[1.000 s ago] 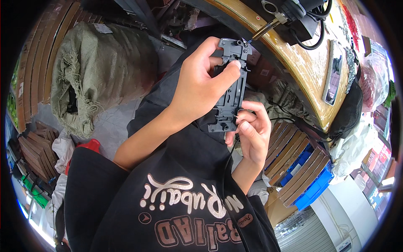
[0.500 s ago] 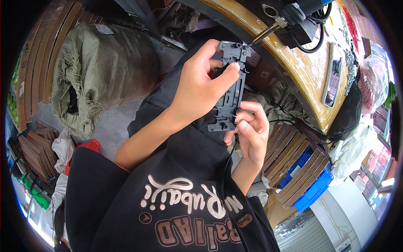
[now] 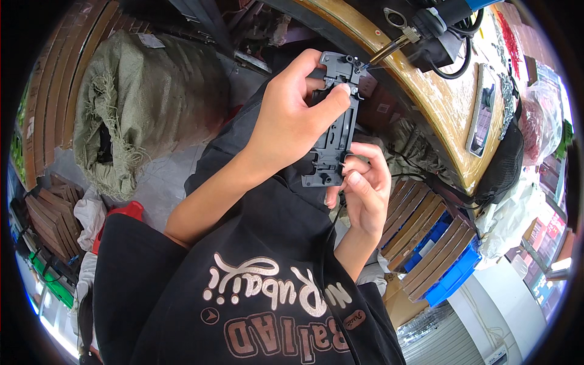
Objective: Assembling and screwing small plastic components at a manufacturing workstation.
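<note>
A long black plastic frame [image 3: 336,137] with posts, slots and clips stands nearly upright in front of me, its top leaning slightly right. My left hand [image 3: 293,106] grips its upper part, thumb across the front and fingers around the left edge. My right hand [image 3: 365,182] has its fingers curled at the lower right edge, touching the frame; some fingertips are hidden. At the frame's top right corner is the thin tip of a blue and black tool [image 3: 429,25] with a brass-coloured shaft, resembling a soldering iron. Contact between tip and frame is unclear.
A wooden table [image 3: 438,115] curves along the right, with a flat dark panel [image 3: 483,109] lying on it. Black cable [image 3: 465,64] loops under the tool. A large green woven sack [image 3: 152,103] lies left. Stacked brown boards [image 3: 441,258] and a blue bin [image 3: 455,277] are lower right.
The black plastic frame has shifted slightly upward, with both hands moving along. The tool shows slightly higher and farther right in view. Neither hand's grip has changed.
</note>
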`<state>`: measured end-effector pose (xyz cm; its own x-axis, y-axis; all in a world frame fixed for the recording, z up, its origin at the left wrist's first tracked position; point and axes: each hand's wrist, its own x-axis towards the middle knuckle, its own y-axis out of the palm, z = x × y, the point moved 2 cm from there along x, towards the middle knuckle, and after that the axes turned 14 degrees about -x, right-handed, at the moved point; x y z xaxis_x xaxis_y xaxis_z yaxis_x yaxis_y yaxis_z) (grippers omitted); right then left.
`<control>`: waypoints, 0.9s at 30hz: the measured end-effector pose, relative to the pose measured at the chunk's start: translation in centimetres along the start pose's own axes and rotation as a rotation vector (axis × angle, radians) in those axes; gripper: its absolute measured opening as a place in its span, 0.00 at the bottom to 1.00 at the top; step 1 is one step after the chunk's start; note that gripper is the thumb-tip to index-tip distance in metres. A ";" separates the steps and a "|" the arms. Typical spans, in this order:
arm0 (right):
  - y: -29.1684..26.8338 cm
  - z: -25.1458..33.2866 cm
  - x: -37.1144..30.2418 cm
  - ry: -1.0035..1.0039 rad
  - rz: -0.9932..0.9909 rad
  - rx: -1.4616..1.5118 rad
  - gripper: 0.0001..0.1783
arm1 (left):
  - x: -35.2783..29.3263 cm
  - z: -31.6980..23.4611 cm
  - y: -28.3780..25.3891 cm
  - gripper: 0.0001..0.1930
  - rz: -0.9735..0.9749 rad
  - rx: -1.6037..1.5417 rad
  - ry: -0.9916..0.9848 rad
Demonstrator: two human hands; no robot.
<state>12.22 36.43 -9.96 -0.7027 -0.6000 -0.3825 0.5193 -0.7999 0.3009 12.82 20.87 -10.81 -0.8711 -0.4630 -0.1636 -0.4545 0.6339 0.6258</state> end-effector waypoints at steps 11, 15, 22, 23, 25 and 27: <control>-0.2 -0.3 0.2 0.013 0.005 0.001 0.18 | -0.1 -0.2 0.3 0.07 -0.013 0.056 0.037; -0.4 -0.6 0.3 0.000 0.010 0.022 0.17 | 0.0 -0.4 0.4 0.07 -0.006 0.101 0.055; -0.4 -0.9 0.4 0.005 0.012 0.031 0.17 | -0.1 0.4 -0.3 0.08 0.010 0.126 0.059; -0.4 -0.9 0.2 0.002 0.009 0.035 0.17 | -0.1 0.8 -0.5 0.07 0.005 0.131 0.045; -0.5 -0.8 0.0 0.035 -0.002 -0.013 0.17 | -0.2 1.2 -0.6 0.07 0.007 0.143 0.026; -0.9 -0.5 -0.4 0.042 -0.010 -0.052 0.17 | -0.8 1.5 -0.2 0.06 -0.023 0.068 -0.045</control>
<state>12.30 37.42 -10.52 -0.6875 -0.5908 -0.4222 0.5372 -0.8050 0.2517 13.33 22.01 -11.99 -0.8668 -0.4511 -0.2125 -0.4851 0.6644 0.5686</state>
